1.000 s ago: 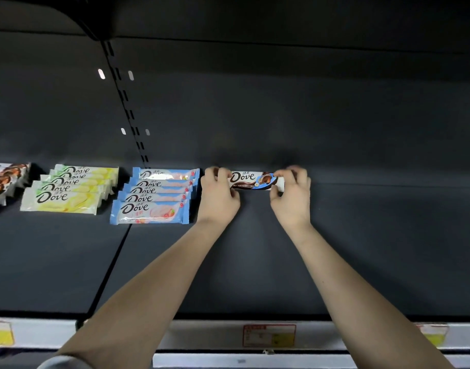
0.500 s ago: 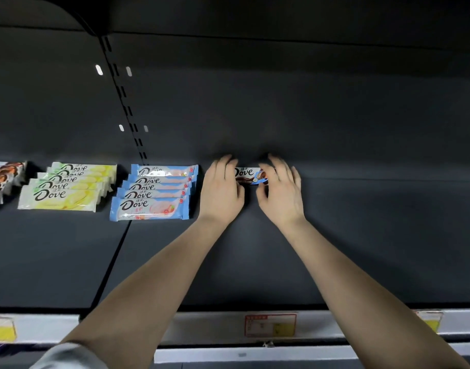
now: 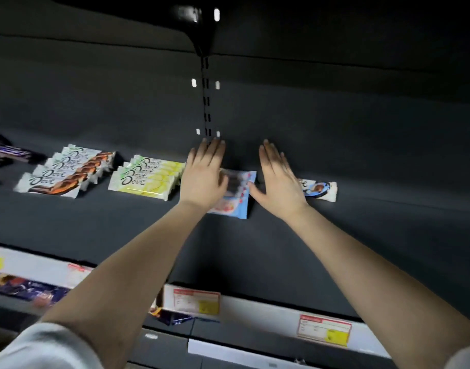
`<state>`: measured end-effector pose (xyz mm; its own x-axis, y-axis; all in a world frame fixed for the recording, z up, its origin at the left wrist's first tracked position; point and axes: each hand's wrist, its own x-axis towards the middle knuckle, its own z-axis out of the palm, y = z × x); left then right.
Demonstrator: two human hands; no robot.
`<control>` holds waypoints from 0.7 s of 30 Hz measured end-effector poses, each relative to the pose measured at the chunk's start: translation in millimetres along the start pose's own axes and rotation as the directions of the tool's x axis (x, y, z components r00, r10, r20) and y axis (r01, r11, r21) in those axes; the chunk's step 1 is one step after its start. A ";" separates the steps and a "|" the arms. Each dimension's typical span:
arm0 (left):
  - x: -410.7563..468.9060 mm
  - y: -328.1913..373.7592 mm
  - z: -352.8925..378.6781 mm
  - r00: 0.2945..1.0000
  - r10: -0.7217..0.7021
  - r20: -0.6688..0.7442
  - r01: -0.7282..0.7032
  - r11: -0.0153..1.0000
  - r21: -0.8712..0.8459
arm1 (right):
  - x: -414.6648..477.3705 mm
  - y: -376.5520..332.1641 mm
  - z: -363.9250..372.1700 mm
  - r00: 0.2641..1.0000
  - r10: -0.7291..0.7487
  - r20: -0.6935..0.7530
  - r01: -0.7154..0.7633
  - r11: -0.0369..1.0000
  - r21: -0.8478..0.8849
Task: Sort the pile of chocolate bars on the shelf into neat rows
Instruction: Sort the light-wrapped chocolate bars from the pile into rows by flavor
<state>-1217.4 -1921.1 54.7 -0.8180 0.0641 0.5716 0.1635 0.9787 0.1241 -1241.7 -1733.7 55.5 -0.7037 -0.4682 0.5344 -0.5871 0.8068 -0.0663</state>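
Dove chocolate bars lie in rows on a dark shelf (image 3: 361,235). A white and brown stack (image 3: 66,174) is at the left, a yellow stack (image 3: 148,179) beside it, and a light blue stack (image 3: 238,195) in the middle. My left hand (image 3: 204,174) lies flat with straight fingers over the left part of the blue stack. My right hand (image 3: 279,179) is flat just right of that stack, its thumb near the stack's edge. A single white, brown and blue bar (image 3: 320,190) lies on the shelf, partly hidden behind my right hand.
A dark Snickers bar (image 3: 10,153) lies at the far left. Price labels (image 3: 196,302) run along the shelf's front rail. More wrapped bars (image 3: 29,288) show on the shelf below. The slotted upright (image 3: 206,102) stands behind my left hand.
Both hands let go of the single white, brown and blue bar and straightened. They now sit flat at the blue stack, with the single bar left lying to the right. The view swung left.
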 end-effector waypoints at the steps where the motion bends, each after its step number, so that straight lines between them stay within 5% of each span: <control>1: -5.2 -15.5 -3.7 1.000 -0.021 0.002 0.021 1.000 0.023 | 4.0 -11.8 4.4 1.000 -0.006 0.010 0.006 1.000 0.010; 8: -29.3 -106.9 -47.5 0.990 -0.139 -0.009 0.139 0.988 0.063 | 60.8 -113.6 27.9 0.997 -0.076 -0.023 0.076 0.997 -0.015; 21: -100.1 -330.1 -138.6 0.949 -0.312 -0.047 0.316 0.941 0.121 | 148.0 -326.3 99.5 0.985 -0.169 0.013 0.163 0.962 0.220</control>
<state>-1113.1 -2277.6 68.9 -0.8015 -0.2540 0.5414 -0.1710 0.9649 0.1995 -1194.1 -2102.1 72.4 -0.5989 -0.6026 0.5273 -0.7673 0.6204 -0.1624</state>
